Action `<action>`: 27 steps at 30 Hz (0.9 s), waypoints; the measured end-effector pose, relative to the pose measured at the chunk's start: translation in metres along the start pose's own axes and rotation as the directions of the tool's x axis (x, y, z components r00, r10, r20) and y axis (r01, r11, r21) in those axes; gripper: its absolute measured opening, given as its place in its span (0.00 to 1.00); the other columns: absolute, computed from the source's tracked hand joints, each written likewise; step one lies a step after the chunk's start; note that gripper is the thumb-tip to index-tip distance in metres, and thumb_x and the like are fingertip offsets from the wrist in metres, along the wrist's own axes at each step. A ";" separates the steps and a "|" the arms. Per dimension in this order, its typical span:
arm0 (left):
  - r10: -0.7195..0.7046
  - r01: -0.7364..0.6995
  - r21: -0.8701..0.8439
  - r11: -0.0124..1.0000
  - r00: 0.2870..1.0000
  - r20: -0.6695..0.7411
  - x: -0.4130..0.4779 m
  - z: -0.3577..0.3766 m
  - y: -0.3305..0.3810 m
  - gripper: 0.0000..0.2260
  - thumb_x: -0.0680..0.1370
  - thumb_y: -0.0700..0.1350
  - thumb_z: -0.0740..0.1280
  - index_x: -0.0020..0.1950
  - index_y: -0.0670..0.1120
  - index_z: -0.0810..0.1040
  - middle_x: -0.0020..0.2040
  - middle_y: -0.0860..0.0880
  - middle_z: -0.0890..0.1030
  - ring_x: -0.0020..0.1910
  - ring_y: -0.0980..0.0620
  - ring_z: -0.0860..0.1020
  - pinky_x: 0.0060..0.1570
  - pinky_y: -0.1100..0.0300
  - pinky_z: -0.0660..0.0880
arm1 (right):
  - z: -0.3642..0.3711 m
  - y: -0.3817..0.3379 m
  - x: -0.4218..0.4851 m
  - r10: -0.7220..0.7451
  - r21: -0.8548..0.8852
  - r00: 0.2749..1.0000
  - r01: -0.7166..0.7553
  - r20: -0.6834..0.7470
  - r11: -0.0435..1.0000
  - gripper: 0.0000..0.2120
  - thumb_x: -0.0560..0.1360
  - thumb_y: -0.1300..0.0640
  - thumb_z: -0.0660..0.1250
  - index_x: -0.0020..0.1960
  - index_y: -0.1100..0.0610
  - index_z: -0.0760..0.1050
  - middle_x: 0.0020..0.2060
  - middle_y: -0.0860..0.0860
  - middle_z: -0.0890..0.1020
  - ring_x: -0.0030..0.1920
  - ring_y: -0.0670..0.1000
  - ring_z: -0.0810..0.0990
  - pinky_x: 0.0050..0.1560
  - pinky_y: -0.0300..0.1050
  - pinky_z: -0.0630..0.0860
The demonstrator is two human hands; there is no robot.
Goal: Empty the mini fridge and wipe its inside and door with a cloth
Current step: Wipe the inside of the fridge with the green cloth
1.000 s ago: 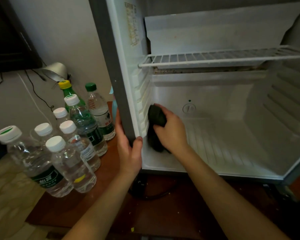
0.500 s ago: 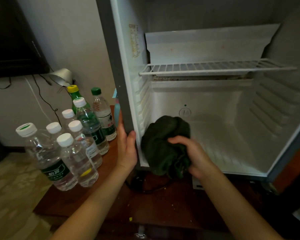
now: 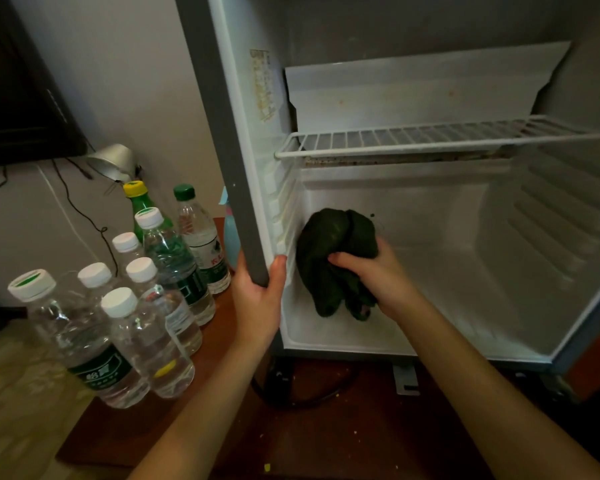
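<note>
The mini fridge [image 3: 447, 209] stands open with nothing stored inside; one white wire shelf [image 3: 430, 138] spans it near the top. My right hand [image 3: 378, 275] grips a bunched dark green cloth [image 3: 329, 258] inside the lower left of the fridge, close to the ribbed left wall. My left hand [image 3: 260, 299] holds the grey left front edge of the fridge [image 3: 229, 168], thumb on the inner side.
Several water bottles [image 3: 132, 306] stand grouped on the brown wooden surface [image 3: 326, 427] left of the fridge. A blue spray bottle [image 3: 231, 237] shows behind the fridge edge. A metal lamp [image 3: 113, 161] and cables hang on the wall behind. A dark cable loops under the fridge.
My right hand pulled the cloth from the left wall out toward the front, then moved it back in toward the lower left wall. My left hand kept its hold on the fridge edge.
</note>
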State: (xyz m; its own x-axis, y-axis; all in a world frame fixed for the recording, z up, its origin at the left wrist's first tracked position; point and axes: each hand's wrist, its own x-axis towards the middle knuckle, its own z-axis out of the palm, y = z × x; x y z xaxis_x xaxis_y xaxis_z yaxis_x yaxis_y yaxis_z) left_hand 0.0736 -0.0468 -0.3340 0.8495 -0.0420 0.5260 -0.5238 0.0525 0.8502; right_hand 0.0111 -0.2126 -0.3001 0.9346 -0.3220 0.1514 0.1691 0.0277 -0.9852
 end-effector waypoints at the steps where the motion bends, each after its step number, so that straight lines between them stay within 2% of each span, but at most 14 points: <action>1: 0.004 -0.004 0.005 1.000 1.000 -0.006 0.000 0.000 0.000 0.26 0.70 0.60 0.64 0.63 0.48 0.71 0.53 0.57 0.79 0.53 0.61 0.79 0.53 0.62 0.77 | 0.004 0.002 0.010 -0.038 -0.051 0.999 0.038 -0.005 0.998 0.21 0.70 0.65 0.73 0.58 0.47 0.74 0.51 0.44 0.81 0.51 0.43 0.80 0.53 0.37 0.76; 3: 0.018 -0.018 0.010 1.000 1.000 -0.025 0.000 0.001 -0.001 0.23 0.70 0.60 0.64 0.60 0.49 0.72 0.50 0.58 0.79 0.49 0.65 0.79 0.49 0.66 0.77 | 0.013 0.005 0.032 -0.136 -0.196 0.991 0.133 -0.003 0.972 0.25 0.70 0.68 0.72 0.58 0.45 0.72 0.52 0.40 0.77 0.52 0.39 0.76 0.53 0.28 0.73; 4: 0.022 -0.021 0.012 1.000 0.999 -0.033 0.000 0.001 -0.001 0.22 0.70 0.60 0.64 0.59 0.50 0.72 0.49 0.58 0.79 0.48 0.66 0.79 0.48 0.68 0.76 | 0.018 0.009 0.043 -0.175 -0.260 0.985 0.170 0.006 0.951 0.26 0.69 0.69 0.71 0.61 0.47 0.72 0.54 0.41 0.77 0.54 0.41 0.76 0.57 0.29 0.72; 6: 0.021 -0.021 0.006 1.000 0.999 -0.049 0.000 0.003 -0.002 0.21 0.70 0.59 0.64 0.59 0.50 0.71 0.49 0.59 0.78 0.48 0.67 0.78 0.48 0.69 0.76 | 0.027 0.015 0.057 -0.215 -0.338 0.976 0.197 -0.018 0.920 0.28 0.69 0.68 0.71 0.66 0.53 0.72 0.60 0.48 0.77 0.59 0.45 0.73 0.66 0.42 0.70; 7: 0.023 -0.023 0.002 1.000 0.998 -0.058 0.000 0.004 -0.003 0.22 0.70 0.59 0.64 0.59 0.50 0.72 0.49 0.59 0.78 0.48 0.67 0.79 0.49 0.68 0.76 | 0.031 0.016 0.056 -0.235 -0.367 0.971 0.206 -0.036 0.907 0.28 0.69 0.67 0.72 0.67 0.53 0.72 0.61 0.50 0.76 0.61 0.46 0.73 0.67 0.46 0.69; 10: 0.039 -0.040 -0.008 0.999 0.996 -0.075 0.000 0.004 -0.007 0.27 0.70 0.60 0.64 0.62 0.43 0.73 0.50 0.56 0.79 0.50 0.63 0.79 0.50 0.63 0.77 | 0.039 0.021 0.024 -0.341 -0.441 0.940 0.302 -0.010 0.845 0.28 0.67 0.62 0.73 0.65 0.50 0.73 0.59 0.49 0.78 0.60 0.48 0.75 0.63 0.46 0.72; 13: 0.053 -0.054 -0.019 0.998 0.996 -0.070 0.001 0.004 -0.008 0.25 0.70 0.59 0.64 0.61 0.44 0.72 0.50 0.57 0.79 0.49 0.66 0.79 0.47 0.69 0.76 | 0.041 0.022 -0.007 -0.450 -0.506 0.889 0.425 0.078 0.751 0.25 0.68 0.57 0.72 0.64 0.48 0.74 0.56 0.47 0.79 0.56 0.48 0.77 0.56 0.43 0.74; 15: 0.055 -0.057 -0.024 0.998 0.995 -0.079 0.000 0.005 -0.006 0.23 0.70 0.58 0.64 0.60 0.47 0.72 0.49 0.58 0.78 0.48 0.67 0.79 0.47 0.70 0.75 | 0.040 0.015 0.009 -0.442 -0.583 0.895 0.392 0.062 0.712 0.22 0.69 0.57 0.72 0.63 0.49 0.75 0.56 0.48 0.80 0.56 0.50 0.78 0.56 0.44 0.75; 17: 0.056 -0.058 -0.025 0.998 0.995 -0.079 -0.001 0.006 -0.002 0.17 0.71 0.58 0.64 0.58 0.55 0.71 0.49 0.61 0.77 0.49 0.69 0.78 0.47 0.73 0.73 | 0.038 0.003 0.041 -0.349 -0.667 0.937 0.258 -0.003 0.699 0.20 0.71 0.58 0.70 0.62 0.53 0.76 0.55 0.52 0.81 0.55 0.53 0.79 0.55 0.48 0.76; 19: 0.060 -0.062 -0.028 0.998 0.995 -0.076 -0.002 0.006 0.000 0.15 0.71 0.57 0.63 0.56 0.60 0.69 0.50 0.61 0.77 0.50 0.70 0.77 0.47 0.74 0.72 | 0.038 -0.008 0.056 -0.300 -0.748 0.954 0.187 -0.016 0.636 0.16 0.72 0.57 0.69 0.60 0.54 0.77 0.52 0.54 0.82 0.52 0.56 0.80 0.50 0.51 0.78; 22: 0.061 -0.065 -0.047 0.997 0.995 -0.073 -0.002 0.004 -0.001 0.14 0.72 0.58 0.63 0.57 0.60 0.70 0.49 0.61 0.79 0.50 0.68 0.78 0.48 0.72 0.73 | 0.044 -0.017 0.027 -0.320 -0.828 0.946 0.216 0.046 0.517 0.13 0.70 0.56 0.68 0.54 0.55 0.78 0.46 0.53 0.82 0.47 0.55 0.79 0.44 0.51 0.79; 24: 0.073 -0.076 -0.060 0.995 0.995 -0.062 0.000 0.005 -0.003 0.13 0.72 0.57 0.63 0.56 0.58 0.71 0.46 0.64 0.81 0.49 0.67 0.78 0.47 0.72 0.73 | 0.049 -0.016 -0.008 -0.377 -0.845 0.919 0.287 0.111 0.451 0.15 0.70 0.55 0.69 0.57 0.53 0.77 0.48 0.51 0.82 0.48 0.53 0.78 0.43 0.48 0.77; 27: 0.075 -0.079 -0.074 0.994 0.996 -0.055 -0.001 0.006 -0.003 0.13 0.72 0.56 0.63 0.56 0.57 0.71 0.47 0.68 0.81 0.49 0.67 0.78 0.47 0.72 0.73 | 0.050 -0.015 -0.014 -0.412 -0.844 0.902 0.317 0.128 0.432 0.17 0.71 0.54 0.68 0.59 0.51 0.76 0.49 0.50 0.81 0.49 0.53 0.77 0.43 0.48 0.77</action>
State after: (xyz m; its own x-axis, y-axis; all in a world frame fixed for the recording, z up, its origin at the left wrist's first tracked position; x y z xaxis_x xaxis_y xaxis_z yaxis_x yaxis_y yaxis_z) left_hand 0.0738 -0.0525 -0.3365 0.8098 0.0174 0.5864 -0.5834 0.1297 0.8018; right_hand 0.0112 -0.1614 -0.2832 0.8135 -0.1810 0.5527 0.1050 -0.8890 -0.4458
